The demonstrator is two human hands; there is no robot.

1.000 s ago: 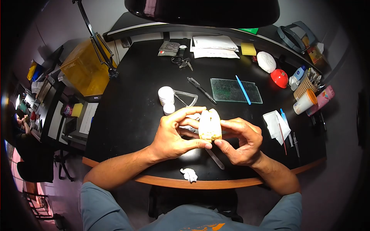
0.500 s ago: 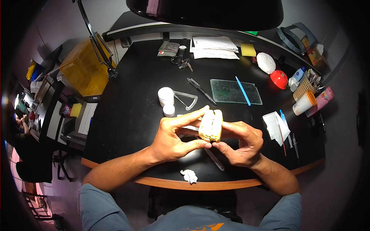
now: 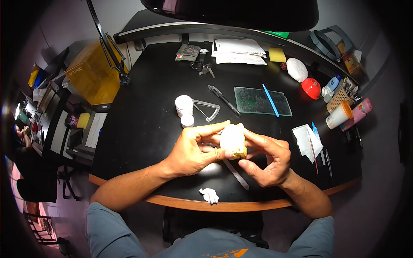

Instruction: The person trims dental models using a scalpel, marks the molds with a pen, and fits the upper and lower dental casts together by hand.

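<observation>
A pale yellow-white plaster dental cast [image 3: 232, 138] is raised above the near middle of the desk, its lit face washed out by glare. My left hand [image 3: 191, 149] is closed on its left side, thumb at the lower front and index finger along the top. The fingers of my right hand [image 3: 273, 158] press the cast's right side, while that thumb stands a little apart below. Under the hands lies a flat metal strip-like tool [image 3: 237, 176], partly hidden. Just beyond my left hand are two white jars [image 3: 184, 105] and a measuring caliper [image 3: 210, 111].
A black pen [image 3: 223, 99] and a glass slab [image 3: 254, 101] with a blue stick [image 3: 270, 100] lie farther out. Crumpled tissue [image 3: 209, 195] rests near the front edge. At right are a white cloth [image 3: 307, 142], thin tools and cups. A lamp head [image 3: 232, 15] hangs overhead.
The cast has been turned, so a broad pale face shows instead of the toothed edge. My right thumb has come away from the cast's lower edge, and my left thumb has moved up.
</observation>
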